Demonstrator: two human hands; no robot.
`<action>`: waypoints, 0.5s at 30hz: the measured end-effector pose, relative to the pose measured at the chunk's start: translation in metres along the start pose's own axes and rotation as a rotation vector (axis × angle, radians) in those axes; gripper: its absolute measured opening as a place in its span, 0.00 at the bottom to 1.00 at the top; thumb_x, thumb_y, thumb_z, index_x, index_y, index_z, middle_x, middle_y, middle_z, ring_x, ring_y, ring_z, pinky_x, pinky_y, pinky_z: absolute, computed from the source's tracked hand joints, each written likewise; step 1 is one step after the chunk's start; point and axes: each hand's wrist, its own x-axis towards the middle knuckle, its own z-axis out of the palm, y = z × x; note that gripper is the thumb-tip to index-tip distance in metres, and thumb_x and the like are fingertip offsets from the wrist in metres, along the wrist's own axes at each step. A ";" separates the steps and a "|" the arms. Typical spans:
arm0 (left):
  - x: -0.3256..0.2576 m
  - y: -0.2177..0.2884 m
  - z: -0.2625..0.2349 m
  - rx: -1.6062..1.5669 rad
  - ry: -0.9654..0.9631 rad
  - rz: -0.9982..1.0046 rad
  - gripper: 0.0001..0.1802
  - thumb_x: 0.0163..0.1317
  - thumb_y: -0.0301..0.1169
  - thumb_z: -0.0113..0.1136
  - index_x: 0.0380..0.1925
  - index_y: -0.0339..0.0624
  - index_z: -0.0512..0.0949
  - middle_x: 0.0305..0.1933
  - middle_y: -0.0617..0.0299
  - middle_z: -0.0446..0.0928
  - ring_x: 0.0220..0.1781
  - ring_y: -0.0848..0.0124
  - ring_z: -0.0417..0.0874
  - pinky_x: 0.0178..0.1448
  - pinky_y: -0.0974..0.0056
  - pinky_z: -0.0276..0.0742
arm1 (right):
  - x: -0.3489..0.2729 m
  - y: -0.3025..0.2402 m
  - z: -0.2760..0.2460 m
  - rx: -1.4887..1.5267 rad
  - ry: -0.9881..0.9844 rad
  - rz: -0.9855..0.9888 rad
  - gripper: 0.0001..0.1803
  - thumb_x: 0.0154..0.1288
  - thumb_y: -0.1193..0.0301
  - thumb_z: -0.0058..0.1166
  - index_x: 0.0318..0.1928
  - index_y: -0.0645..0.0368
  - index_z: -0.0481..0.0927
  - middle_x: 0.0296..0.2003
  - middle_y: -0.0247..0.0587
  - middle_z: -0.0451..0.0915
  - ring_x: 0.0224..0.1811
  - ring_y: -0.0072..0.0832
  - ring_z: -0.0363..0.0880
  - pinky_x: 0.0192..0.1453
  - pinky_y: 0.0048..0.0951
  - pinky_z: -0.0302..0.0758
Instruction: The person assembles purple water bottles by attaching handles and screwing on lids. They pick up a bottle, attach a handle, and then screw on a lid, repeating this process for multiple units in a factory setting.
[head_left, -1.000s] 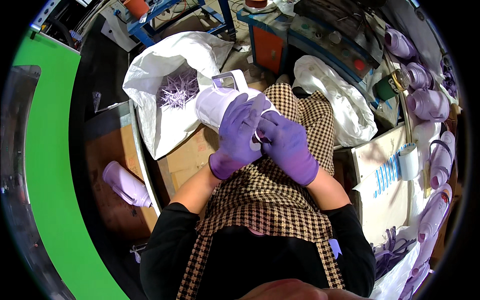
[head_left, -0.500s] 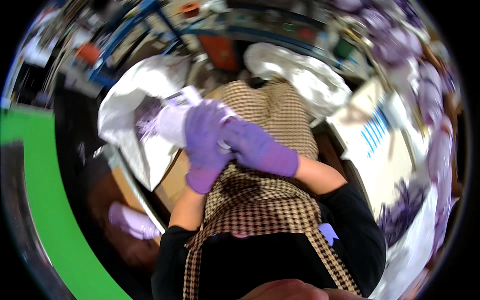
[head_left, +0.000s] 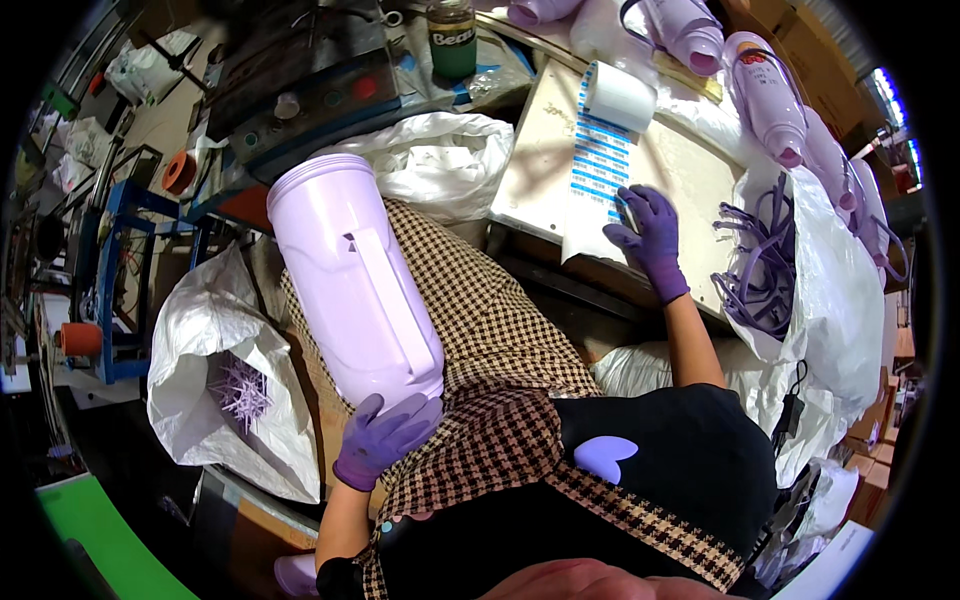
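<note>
A lavender jug casing (head_left: 340, 290) with a long side handle lies across my lap, its threaded rim pointing away from me. My left hand (head_left: 388, 437), in a purple glove, holds it at the rounded near end, fingers laid along the bottom. Over on the white tabletop, my right hand (head_left: 652, 238), gloved too, touches the edge of a label strip (head_left: 600, 165) with its thumb and fingers apart. The strip of white and blue labels runs down from a white roll (head_left: 620, 97).
A white sack (head_left: 185, 370) with spiky lavender pieces stands at my left, another white sack (head_left: 430, 165) ahead. Purple straps (head_left: 760, 265) lie in a bag at the right. Lavender casings (head_left: 770, 105) line the far right. A jar of green liquid (head_left: 452, 45) stands beyond.
My hands have parted; both were together around a lavender piece near the left sack. Now the casing lies on my lap, and my right hand has moved to the labels. The view has turned right.
</note>
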 end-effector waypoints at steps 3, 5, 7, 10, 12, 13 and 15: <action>0.006 -0.005 0.002 -0.080 0.015 -0.037 0.21 0.64 0.35 0.62 0.57 0.69 0.76 0.64 0.75 0.73 0.64 0.76 0.75 0.70 0.50 0.68 | -0.013 0.011 0.015 0.117 -0.035 0.123 0.25 0.51 0.61 0.74 0.51 0.52 0.85 0.47 0.41 0.83 0.51 0.42 0.79 0.58 0.39 0.76; 0.001 0.003 0.011 -0.204 0.046 -0.142 0.20 0.60 0.32 0.64 0.52 0.71 0.81 0.55 0.80 0.80 0.59 0.76 0.80 0.62 0.50 0.68 | -0.012 0.013 0.016 0.112 -0.063 0.161 0.23 0.52 0.62 0.74 0.50 0.53 0.86 0.45 0.40 0.83 0.49 0.41 0.78 0.57 0.39 0.76; -0.002 0.008 0.013 -0.271 0.061 -0.194 0.20 0.59 0.32 0.65 0.50 0.71 0.83 0.52 0.81 0.82 0.57 0.76 0.81 0.58 0.50 0.68 | -0.009 0.011 0.019 0.147 -0.049 0.216 0.21 0.53 0.63 0.73 0.48 0.53 0.86 0.44 0.40 0.83 0.48 0.41 0.78 0.57 0.39 0.76; -0.006 0.010 0.021 -0.178 0.111 -0.178 0.19 0.59 0.32 0.65 0.49 0.70 0.83 0.53 0.82 0.82 0.56 0.76 0.81 0.59 0.50 0.67 | -0.003 0.006 0.022 0.172 0.004 0.265 0.17 0.55 0.64 0.73 0.45 0.53 0.87 0.44 0.39 0.83 0.48 0.40 0.78 0.56 0.39 0.76; -0.006 0.010 0.023 -0.147 0.127 -0.158 0.18 0.60 0.32 0.65 0.49 0.70 0.83 0.53 0.82 0.82 0.56 0.77 0.81 0.60 0.51 0.66 | 0.002 0.005 0.015 0.065 -0.006 0.225 0.15 0.56 0.64 0.72 0.43 0.53 0.87 0.44 0.39 0.83 0.48 0.39 0.78 0.55 0.38 0.76; -0.004 0.010 0.020 -0.165 0.118 -0.162 0.18 0.60 0.32 0.64 0.49 0.70 0.83 0.54 0.82 0.81 0.56 0.77 0.81 0.60 0.51 0.65 | 0.001 0.006 0.015 0.069 -0.026 0.251 0.15 0.56 0.64 0.71 0.43 0.53 0.86 0.44 0.39 0.83 0.47 0.39 0.78 0.54 0.39 0.76; -0.004 0.011 0.014 -0.161 0.108 -0.167 0.18 0.60 0.32 0.65 0.49 0.71 0.84 0.55 0.83 0.81 0.57 0.77 0.80 0.61 0.51 0.65 | 0.006 0.006 0.014 0.079 -0.068 0.282 0.13 0.57 0.64 0.70 0.42 0.53 0.86 0.43 0.39 0.83 0.46 0.39 0.79 0.54 0.39 0.77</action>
